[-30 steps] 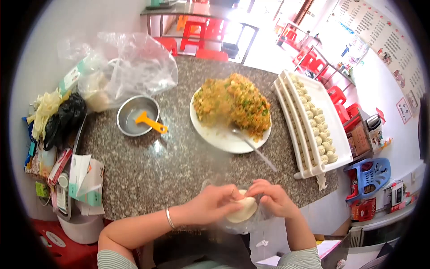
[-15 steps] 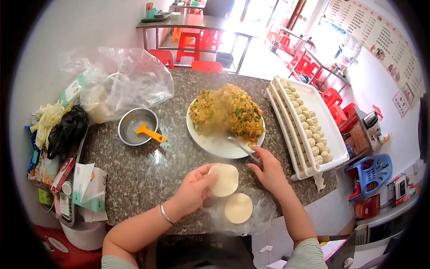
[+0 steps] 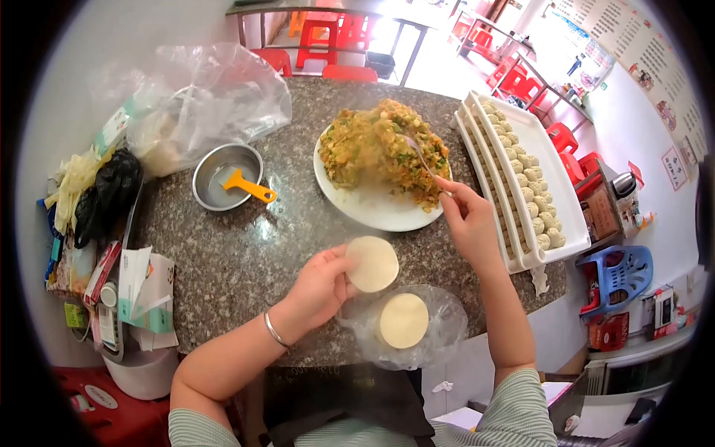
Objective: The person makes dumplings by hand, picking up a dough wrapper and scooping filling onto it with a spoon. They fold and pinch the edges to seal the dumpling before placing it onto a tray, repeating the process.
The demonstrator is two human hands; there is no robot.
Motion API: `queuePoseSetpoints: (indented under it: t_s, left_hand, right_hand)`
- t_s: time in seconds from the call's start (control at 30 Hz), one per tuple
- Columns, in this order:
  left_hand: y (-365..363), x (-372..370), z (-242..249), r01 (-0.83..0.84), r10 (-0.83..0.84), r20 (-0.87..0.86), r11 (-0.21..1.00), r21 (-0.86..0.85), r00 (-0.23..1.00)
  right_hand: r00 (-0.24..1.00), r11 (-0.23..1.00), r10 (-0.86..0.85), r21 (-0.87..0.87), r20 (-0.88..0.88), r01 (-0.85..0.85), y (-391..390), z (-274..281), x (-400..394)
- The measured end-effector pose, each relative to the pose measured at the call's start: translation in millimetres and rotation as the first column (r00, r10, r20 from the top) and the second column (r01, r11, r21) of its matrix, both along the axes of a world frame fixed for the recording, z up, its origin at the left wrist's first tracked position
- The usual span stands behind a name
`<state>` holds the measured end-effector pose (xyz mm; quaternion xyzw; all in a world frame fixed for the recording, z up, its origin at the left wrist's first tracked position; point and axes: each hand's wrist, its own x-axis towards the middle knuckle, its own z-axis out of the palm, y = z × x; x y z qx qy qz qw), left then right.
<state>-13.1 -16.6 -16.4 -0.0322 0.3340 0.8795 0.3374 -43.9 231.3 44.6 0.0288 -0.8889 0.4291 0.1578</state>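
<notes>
My left hand (image 3: 316, 284) pinches one round dough wrapper (image 3: 375, 264) by its edge, above the front part of the table. Close below it to the right, more wrappers (image 3: 404, 321) lie on a clear plastic bag (image 3: 447, 328). My right hand (image 3: 471, 220) is closed on the handle of a metal spoon (image 3: 421, 155). The spoon's head is at the right part of a heaped, chopped yellow-green filling (image 3: 365, 153), and what it carries is hard to make out. That filling sits on a white plate (image 3: 365, 214).
Stacked white trays (image 3: 488, 190) of pleated dumplings (image 3: 530, 186) stand at the right. A steel bowl (image 3: 216, 195) with an orange-handled scraper (image 3: 249, 186) is at the left. Behind it lies a clear plastic bag (image 3: 216, 97); boxes (image 3: 153, 294) crowd the left edge.
My right hand has moved up and right with the spoon, whose head is now higher on the heap. My left hand still holds the wrapper. The view has tilted down slightly.
</notes>
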Motion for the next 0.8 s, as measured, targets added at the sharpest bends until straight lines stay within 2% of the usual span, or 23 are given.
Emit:
queuePoseSetpoints:
  t_s: [0.13,0.27,0.4,0.47,0.63,0.73,0.8]
  left_hand:
    - [0,-1,-3,-0.003,0.003,0.013,1.000,0.000,1.000]
    - [-1,-3,-4,0.002,-0.002,-0.013,1.000,0.001,1.000]
    - [-1,-6,-7,-0.023,0.023,-0.029,0.999,-0.026,0.999]
    - [-2,-5,-4,-0.030,0.029,-0.021,0.999,-0.038,0.999]
    - [3,-7,-5,-0.060,0.060,-0.014,0.998,-0.032,0.998]
    - [3,-8,-3,-0.065,0.067,-0.048,0.997,0.050,0.997]
    - [3,-11,-6,-0.062,0.066,-0.024,0.986,0.152,0.998]
  right_hand:
    - [0.995,0.999,-0.035,0.010,0.095,0.034,1,-14,28]
    - [0.985,0.996,0.073,-0.056,0.153,-0.065,-1,-35,44]
    - [0.973,0.998,0.047,-0.054,0.227,-0.036,-1,-25,50]
    - [0.966,0.992,0.049,-0.125,0.254,-0.017,2,-20,52]
    - [0.978,0.977,0.059,-0.211,0.202,-0.015,-5,-22,64]
    - [0.963,0.987,0.106,-0.143,0.246,-0.072,-16,-35,70]
    - [0.969,0.983,0.117,-0.166,0.219,-0.081,-15,-35,70]
